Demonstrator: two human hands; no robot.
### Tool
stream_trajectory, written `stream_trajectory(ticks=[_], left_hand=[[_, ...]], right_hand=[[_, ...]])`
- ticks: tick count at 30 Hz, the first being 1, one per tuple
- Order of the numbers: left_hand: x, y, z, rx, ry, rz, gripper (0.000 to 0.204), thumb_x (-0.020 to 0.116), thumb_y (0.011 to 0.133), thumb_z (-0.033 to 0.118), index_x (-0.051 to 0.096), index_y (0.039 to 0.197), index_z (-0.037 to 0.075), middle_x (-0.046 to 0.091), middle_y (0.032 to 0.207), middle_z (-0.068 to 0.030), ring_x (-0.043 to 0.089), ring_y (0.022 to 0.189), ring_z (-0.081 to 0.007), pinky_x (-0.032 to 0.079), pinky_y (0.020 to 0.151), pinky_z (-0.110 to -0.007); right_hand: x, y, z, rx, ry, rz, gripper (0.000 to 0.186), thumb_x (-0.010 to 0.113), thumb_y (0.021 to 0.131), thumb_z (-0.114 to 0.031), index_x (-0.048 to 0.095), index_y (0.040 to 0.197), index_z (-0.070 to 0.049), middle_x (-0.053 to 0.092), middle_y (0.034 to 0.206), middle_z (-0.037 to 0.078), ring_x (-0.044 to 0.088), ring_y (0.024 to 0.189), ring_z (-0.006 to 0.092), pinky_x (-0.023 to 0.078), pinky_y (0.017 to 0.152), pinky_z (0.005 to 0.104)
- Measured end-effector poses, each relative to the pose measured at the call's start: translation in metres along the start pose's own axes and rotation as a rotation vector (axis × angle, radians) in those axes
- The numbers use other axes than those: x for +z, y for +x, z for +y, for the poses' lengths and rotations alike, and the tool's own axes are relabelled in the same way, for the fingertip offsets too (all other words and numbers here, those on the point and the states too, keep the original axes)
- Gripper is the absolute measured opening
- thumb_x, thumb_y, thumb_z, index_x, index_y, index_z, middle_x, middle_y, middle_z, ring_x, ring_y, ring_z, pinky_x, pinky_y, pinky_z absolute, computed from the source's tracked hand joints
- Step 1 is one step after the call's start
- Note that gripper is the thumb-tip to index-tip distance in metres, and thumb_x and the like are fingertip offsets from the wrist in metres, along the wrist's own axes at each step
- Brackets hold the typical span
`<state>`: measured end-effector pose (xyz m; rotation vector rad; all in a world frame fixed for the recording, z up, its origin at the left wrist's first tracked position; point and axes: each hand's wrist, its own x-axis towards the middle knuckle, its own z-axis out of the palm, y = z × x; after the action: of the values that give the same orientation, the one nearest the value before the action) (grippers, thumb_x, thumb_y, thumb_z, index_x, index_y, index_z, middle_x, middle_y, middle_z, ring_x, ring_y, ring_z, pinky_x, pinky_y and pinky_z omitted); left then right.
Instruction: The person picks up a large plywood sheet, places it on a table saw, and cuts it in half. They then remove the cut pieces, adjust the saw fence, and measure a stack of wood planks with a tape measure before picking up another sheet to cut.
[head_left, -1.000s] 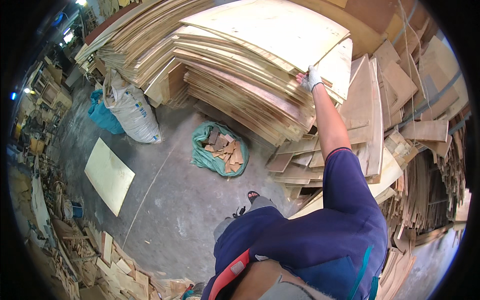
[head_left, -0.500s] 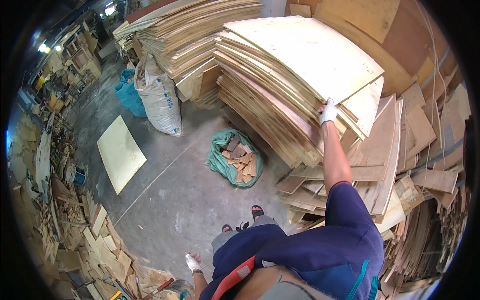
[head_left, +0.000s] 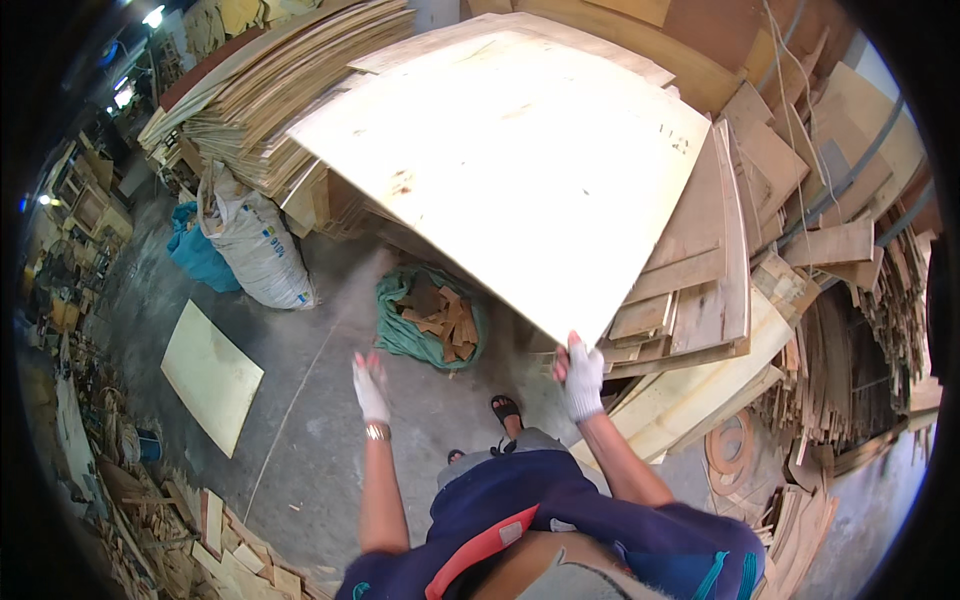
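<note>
A large pale plywood sheet (head_left: 500, 170) juts toward me from the top of the stack, its near corner pinched in my gloved right hand (head_left: 582, 378). The thumb lies on top of that corner, and the sheet covers most of the stack below. My gloved left hand (head_left: 370, 388) is raised over the floor with its fingers stretched out and nothing in them. It is apart from the sheet, close to a green sack (head_left: 390, 335) of wood offcuts (head_left: 440, 318).
A white woven sack (head_left: 255, 245) and a blue sack (head_left: 195, 250) stand at the left, before another plywood stack (head_left: 270, 90). A single board (head_left: 210, 375) lies on the floor. Scrap wood (head_left: 215, 545) is heaped at the lower left; leaning boards (head_left: 690, 270) crowd the right.
My right hand has drawn the sheet toward me, off the stack. My left hand has risen from beside my body to in front of me.
</note>
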<state>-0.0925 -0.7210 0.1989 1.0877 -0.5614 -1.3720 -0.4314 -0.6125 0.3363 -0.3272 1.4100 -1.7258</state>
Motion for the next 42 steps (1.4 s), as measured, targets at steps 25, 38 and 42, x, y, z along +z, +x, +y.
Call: stream_trajectory(ticks=[25, 38, 42], left_hand=[[0.014, -0.035, -0.070, -0.378, -0.139, -0.019, 0.050, 0.062, 0.098, 0.042, 0.051, 0.131, 0.007, 0.062, 0.122, -0.0092, 0.065, 0.107, -0.0282, 0.056, 0.084, -0.048], [0.040, -0.071, -0.127, -0.692, -0.167, -0.135, 0.071, 0.047, 0.096, 0.066, 0.040, 0.146, 0.016, 0.051, 0.143, -0.0092, 0.050, 0.130, -0.0273, 0.043, 0.101, -0.047], [0.043, -0.087, -0.124, -0.692, -0.095, -0.159, 0.075, 0.041, 0.094, 0.073, 0.040, 0.145, 0.018, 0.055, 0.138, -0.0081, 0.056, 0.122, -0.0249, 0.051, 0.092, -0.041]], right_hand=[[-0.344, -0.041, 0.102, 0.210, -0.598, 0.612, 0.062, 0.048, 0.096, -0.064, 0.061, 0.109, -0.006, 0.063, 0.088, 0.006, 0.059, 0.076, 0.0182, 0.046, 0.066, 0.0336], [-0.274, 0.168, -0.112, -0.610, -1.277, 0.698, 0.062, 0.059, 0.097, -0.044, 0.052, 0.134, 0.004, 0.065, 0.119, 0.026, 0.065, 0.103, 0.0389, 0.049, 0.089, 0.0440], [-0.268, 0.238, -0.155, -0.458, -1.233, 0.604, 0.066, 0.058, 0.096, -0.048, 0.051, 0.133, 0.007, 0.061, 0.122, 0.031, 0.061, 0.113, 0.0423, 0.047, 0.096, 0.0451]])
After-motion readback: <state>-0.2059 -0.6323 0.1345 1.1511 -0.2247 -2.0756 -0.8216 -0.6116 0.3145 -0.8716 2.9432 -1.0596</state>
